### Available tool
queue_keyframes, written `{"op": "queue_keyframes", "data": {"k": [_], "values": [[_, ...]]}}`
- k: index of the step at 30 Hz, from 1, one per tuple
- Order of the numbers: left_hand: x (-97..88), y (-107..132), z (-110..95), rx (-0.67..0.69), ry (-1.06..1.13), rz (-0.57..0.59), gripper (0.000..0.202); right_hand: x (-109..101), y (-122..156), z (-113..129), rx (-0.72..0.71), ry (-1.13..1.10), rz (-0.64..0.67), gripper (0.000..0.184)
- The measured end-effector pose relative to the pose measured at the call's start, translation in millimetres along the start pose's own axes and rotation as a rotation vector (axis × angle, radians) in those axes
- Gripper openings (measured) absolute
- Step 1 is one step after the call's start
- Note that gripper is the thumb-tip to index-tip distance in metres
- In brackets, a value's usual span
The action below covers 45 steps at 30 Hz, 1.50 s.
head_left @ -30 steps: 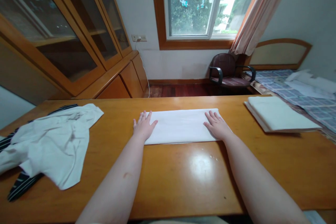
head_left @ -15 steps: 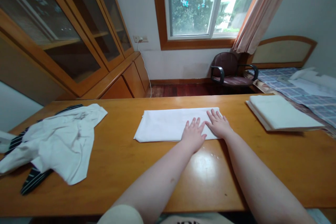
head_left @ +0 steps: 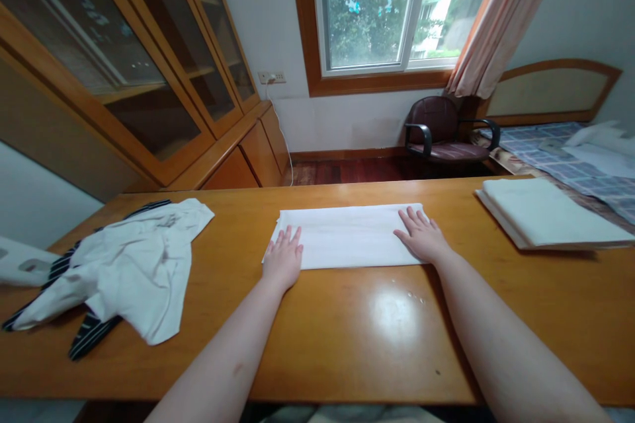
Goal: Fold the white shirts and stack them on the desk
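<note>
A white cloth point(head_left: 350, 236), folded into a long rectangle, lies flat on the wooden table point(head_left: 337, 330) before me. My left hand point(head_left: 284, 258) rests on its left end, palm down with the fingers stretched out. On the right end lies my right hand point(head_left: 421, 236), also flat, its fingers spread. Neither hand grips anything. What the folded cloth is, a garment or a plain sheet, I cannot tell.
A crumpled white garment point(head_left: 143, 264) lies over a dark striped cloth point(head_left: 89, 337) at the table's left. At the right sits a stack of folded white cloth point(head_left: 550, 211). Beyond the table stand a glass-fronted cabinet point(head_left: 228, 125), an armchair point(head_left: 441, 132) and a bed point(head_left: 585, 152).
My left hand has slid from the right part of the folded cloth to its left end. My right hand stays on the right end. The view has shifted slightly.
</note>
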State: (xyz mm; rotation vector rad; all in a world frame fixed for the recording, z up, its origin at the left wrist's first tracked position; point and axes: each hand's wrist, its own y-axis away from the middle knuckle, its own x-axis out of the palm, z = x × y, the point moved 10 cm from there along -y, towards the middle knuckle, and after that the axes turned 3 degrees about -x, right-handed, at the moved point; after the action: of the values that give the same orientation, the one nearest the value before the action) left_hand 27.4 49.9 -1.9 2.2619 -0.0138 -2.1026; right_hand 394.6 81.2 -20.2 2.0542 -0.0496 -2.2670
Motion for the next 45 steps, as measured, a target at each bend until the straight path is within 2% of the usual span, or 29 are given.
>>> {"op": "queue_keyframes", "data": {"k": [2,5,8,11,15,18,21,22,24,25,27,30,33,38,40,42,45], "values": [[0.3,-2,29,-0.111,0.006,0.017,0.054,0,0,0,0.005,0.000,0.001,0.069],[-1.0,0,51,-0.218,0.020,0.001,0.056,-1,1,1,0.003,0.000,-0.002,0.069],[-10.0,8,59,-0.320,0.002,-0.078,0.057,-2,1,1,0.000,0.003,0.000,0.068],[-21.4,18,58,-0.347,-0.021,-0.126,0.054,-5,2,3,-0.003,0.007,-0.003,0.066],[-23.2,23,62,-0.355,0.128,-0.043,0.045,-20,7,20,-0.051,0.007,-0.083,0.065],[-24.3,24,66,-0.430,0.467,-0.063,0.032,-22,15,53,-0.236,-0.091,-0.062,0.064],[-19.6,31,69,-0.578,1.161,-0.219,0.032,-17,26,87,-0.448,-0.219,0.016,0.066],[-13.2,34,65,-0.626,1.421,-0.253,0.032,-15,30,94,-0.489,-0.244,0.035,0.066],[1.6,37,48,-0.700,1.848,-0.235,0.028,-13,33,101,-0.518,-0.255,0.067,0.067],[7.1,38,38,-0.725,1.986,-0.200,0.025,-12,34,103,-0.517,-0.247,0.077,0.066],[13.5,41,25,-0.767,2.124,-0.163,0.023,-14,36,106,-0.519,-0.222,0.077,0.063],[18.1,45,19,-0.817,2.144,-0.194,0.031,-23,43,116,-0.579,-0.209,0.050,0.057],[21.7,45,17,-0.843,2.118,-0.213,0.042,-24,51,131,-0.660,-0.228,0.080,0.057],[21.5,37,4,-0.791,2.058,-0.140,0.045,-16,55,142,-0.689,-0.209,0.124,0.064],[9.1,33,4,-0.705,1.907,-0.178,0.039,-16,54,143,-0.684,-0.216,0.123,0.067],[-10.7,27,-1,-0.581,1.619,-0.192,0.031,-16,53,141,-0.678,-0.241,0.132,0.068],[-41.4,16,-35,-0.287,1.171,-0.136,0.026,-15,49,134,-0.677,-0.380,0.155,0.063]]}}
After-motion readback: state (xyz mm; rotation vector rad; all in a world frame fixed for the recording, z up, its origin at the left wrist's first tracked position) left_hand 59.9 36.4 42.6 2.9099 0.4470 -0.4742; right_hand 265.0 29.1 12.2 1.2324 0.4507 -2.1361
